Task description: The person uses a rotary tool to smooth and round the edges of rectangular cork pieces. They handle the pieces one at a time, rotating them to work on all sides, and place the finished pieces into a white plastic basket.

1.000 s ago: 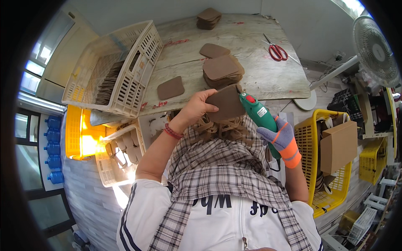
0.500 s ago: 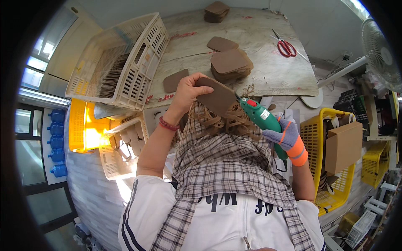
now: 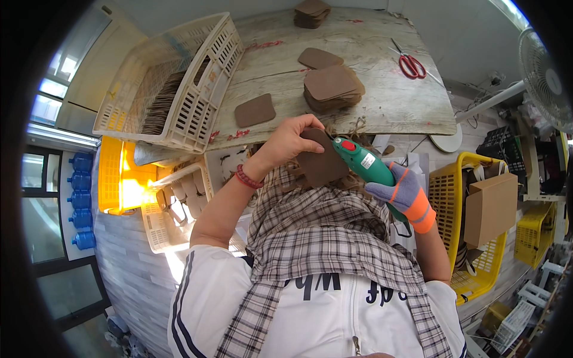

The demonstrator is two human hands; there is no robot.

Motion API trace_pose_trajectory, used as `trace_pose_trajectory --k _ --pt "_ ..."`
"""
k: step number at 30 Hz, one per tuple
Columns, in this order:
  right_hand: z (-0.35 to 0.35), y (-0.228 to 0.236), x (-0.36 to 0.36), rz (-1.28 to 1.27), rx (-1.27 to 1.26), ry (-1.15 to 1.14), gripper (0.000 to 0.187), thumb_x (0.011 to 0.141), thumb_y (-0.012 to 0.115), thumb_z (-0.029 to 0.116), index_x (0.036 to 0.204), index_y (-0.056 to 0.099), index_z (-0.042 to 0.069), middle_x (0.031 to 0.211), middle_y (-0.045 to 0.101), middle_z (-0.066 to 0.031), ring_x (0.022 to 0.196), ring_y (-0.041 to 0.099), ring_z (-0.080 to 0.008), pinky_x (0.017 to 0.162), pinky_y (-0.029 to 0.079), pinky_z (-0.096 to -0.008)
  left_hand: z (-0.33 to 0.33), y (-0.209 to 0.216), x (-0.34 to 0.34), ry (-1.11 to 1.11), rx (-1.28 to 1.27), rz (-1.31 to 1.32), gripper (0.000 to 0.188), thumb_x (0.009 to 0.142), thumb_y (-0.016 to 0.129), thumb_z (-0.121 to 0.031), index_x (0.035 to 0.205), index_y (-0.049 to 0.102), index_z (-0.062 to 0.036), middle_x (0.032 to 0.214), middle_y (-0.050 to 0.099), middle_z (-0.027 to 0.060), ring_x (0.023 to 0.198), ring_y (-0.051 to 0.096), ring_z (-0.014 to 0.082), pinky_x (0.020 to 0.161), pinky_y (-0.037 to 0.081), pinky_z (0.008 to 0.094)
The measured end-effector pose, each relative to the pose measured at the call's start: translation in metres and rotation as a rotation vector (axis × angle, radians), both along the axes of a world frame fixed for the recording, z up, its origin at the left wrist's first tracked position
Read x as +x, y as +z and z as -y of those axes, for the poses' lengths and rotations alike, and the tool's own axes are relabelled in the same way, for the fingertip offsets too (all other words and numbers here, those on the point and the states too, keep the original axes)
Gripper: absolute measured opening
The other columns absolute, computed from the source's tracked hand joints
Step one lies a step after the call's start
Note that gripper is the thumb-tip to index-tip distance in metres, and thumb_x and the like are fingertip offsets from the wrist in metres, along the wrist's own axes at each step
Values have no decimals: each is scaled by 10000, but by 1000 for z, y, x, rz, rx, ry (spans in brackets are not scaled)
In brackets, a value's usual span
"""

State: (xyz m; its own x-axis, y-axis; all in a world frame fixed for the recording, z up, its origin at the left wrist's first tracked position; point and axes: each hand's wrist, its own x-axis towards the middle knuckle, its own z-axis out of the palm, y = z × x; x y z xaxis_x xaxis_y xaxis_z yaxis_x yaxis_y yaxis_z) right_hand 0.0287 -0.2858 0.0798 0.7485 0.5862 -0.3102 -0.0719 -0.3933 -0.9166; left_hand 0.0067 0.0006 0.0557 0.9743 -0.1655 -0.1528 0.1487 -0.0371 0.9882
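Bare L hand grasps a brown pad by its upper part over the checked apron, while gloved R hand is wrapped round a green power tool, its tip at the pad's R edge (can't tell if touching), prob. held thus to leave that edge free for the tool. Stacked pads sit just beyond on the worn, red-marked table, prob. for easy reach, w/ a single pad to their L, red-handled scissors nr the R side + a white crate at L. Room: fan + yellow basket at R, blue water jugs far L.
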Motion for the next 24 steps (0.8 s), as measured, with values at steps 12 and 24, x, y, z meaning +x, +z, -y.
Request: trace_pose_trajectory --k 12,24 --pt "7 -39 5 -134 125 -189 377 778 751 182 1027 569 -33 693 621 -45 537 569 -78 478 462 -214 -150 -62 -2 809 -82 47 293 845 569 22 1135 549 -14 1034 607 89 949 579 183 857 475 312" --pt "14 -61 -4 -99 103 -251 382 762 769 226 966 580 -37 628 603 -48 497 564 -92 450 441 -229 -43 -39 108 452 1149 741 474 761 690 -314 1142 589 -51 1168 526 131 1143 425 316 949 339 445"
